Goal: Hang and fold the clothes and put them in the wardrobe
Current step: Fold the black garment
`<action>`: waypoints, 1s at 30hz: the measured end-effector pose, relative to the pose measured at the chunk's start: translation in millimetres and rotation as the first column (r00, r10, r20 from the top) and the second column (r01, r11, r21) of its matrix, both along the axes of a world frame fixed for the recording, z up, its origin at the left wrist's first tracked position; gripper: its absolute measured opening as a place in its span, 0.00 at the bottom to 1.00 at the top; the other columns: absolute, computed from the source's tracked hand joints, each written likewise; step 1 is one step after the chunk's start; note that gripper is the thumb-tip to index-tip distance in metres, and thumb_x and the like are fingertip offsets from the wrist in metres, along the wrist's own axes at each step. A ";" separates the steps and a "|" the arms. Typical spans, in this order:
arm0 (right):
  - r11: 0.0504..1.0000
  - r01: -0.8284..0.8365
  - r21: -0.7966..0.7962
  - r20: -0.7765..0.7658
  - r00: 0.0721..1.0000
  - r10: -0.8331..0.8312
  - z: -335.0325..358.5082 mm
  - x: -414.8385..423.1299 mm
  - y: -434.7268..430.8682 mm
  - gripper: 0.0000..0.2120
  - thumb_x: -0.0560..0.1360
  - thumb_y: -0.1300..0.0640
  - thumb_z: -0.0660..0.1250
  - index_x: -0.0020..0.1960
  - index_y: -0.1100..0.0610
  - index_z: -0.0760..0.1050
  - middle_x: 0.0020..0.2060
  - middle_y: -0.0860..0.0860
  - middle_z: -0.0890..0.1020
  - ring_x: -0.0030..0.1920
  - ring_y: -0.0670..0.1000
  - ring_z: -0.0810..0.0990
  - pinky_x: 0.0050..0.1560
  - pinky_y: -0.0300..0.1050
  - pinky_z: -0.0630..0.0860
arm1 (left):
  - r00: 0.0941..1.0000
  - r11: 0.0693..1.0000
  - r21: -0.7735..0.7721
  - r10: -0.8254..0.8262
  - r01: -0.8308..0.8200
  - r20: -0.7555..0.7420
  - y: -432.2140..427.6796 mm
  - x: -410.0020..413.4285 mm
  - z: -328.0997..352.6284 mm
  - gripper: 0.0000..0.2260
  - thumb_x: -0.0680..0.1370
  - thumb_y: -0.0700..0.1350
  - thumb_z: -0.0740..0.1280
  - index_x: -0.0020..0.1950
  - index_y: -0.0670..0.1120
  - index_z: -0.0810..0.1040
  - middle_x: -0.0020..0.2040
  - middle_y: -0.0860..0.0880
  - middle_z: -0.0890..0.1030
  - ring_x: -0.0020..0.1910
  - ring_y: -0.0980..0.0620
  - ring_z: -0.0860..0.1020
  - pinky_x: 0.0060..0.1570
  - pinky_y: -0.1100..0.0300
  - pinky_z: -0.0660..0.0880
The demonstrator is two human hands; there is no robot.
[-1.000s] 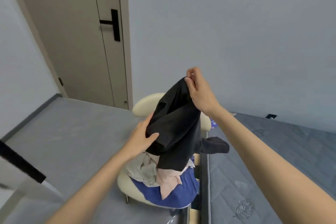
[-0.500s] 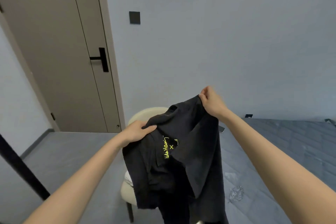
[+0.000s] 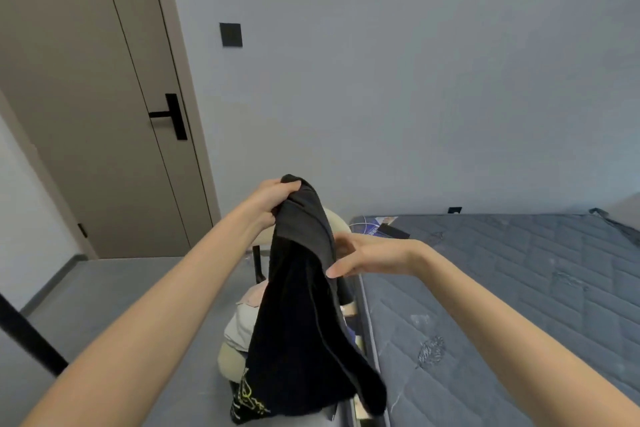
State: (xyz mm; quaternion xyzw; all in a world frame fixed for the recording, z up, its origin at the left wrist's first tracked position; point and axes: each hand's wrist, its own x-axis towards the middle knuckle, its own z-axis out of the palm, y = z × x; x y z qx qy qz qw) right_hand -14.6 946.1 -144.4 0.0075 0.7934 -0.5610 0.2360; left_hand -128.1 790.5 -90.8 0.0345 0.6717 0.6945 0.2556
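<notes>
Left hand [image 3: 273, 199]: fingers [image 3: 289, 188] curled tight round bunched top of black cotton garment with yellow print [image 3: 301, 305], held up in air. Garment hangs straight down, over cream padded chair [image 3: 230, 362] carrying pile of pale and pink clothes [image 3: 240, 326]. Right hand [image 3: 367, 255]: fingers straight, spread, gripping nothing, at garment's right edge; contact unclear. Grey-blue quilted mattress [image 3: 519, 288] right of chair.

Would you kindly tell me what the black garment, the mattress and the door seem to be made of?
The black garment looks like soft matte knit, probably cotton jersey: it hangs limp in folds. The mattress is quilted grey-blue textile, shown by stitched lines. The door seems a smooth matte taupe panel, laminate or painted wood; its handle looks like black matte metal.
</notes>
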 end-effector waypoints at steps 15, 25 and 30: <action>0.795 0.489 0.358 -0.585 0.782 -0.218 51.9 -52.2 -9.2 0.06 0.74 0.60 0.67 0.51 0.57 0.76 0.44 0.53 0.83 0.45 0.53 0.81 0.43 0.44 0.77 | 0.915 0.972 0.229 0.131 -0.044 -0.382 -48.1 -38.1 20.7 0.27 0.75 0.42 0.71 0.64 0.55 0.57 0.69 0.44 0.62 0.65 0.45 0.70 0.58 0.51 0.75; 0.776 0.327 0.539 -0.480 0.877 -0.036 78.6 -60.4 -12.0 0.08 0.74 0.58 0.69 0.53 0.59 0.77 0.46 0.52 0.83 0.47 0.53 0.81 0.48 0.44 0.77 | 0.606 0.899 -0.363 -0.151 -0.245 -0.781 -48.8 -47.4 -24.4 0.10 0.82 0.47 0.57 0.57 0.49 0.76 0.51 0.48 0.81 0.40 0.48 0.81 0.46 0.51 0.79; 0.743 0.272 0.612 -0.344 0.937 -0.060 30.3 -56.8 -0.3 0.26 0.66 0.63 0.75 0.62 0.57 0.74 0.55 0.51 0.81 0.55 0.53 0.79 0.57 0.46 0.75 | 0.634 0.882 -0.384 -0.134 -0.275 -0.761 -29.7 -47.1 -13.1 0.11 0.81 0.43 0.56 0.57 0.49 0.76 0.51 0.50 0.80 0.39 0.46 0.80 0.43 0.47 0.80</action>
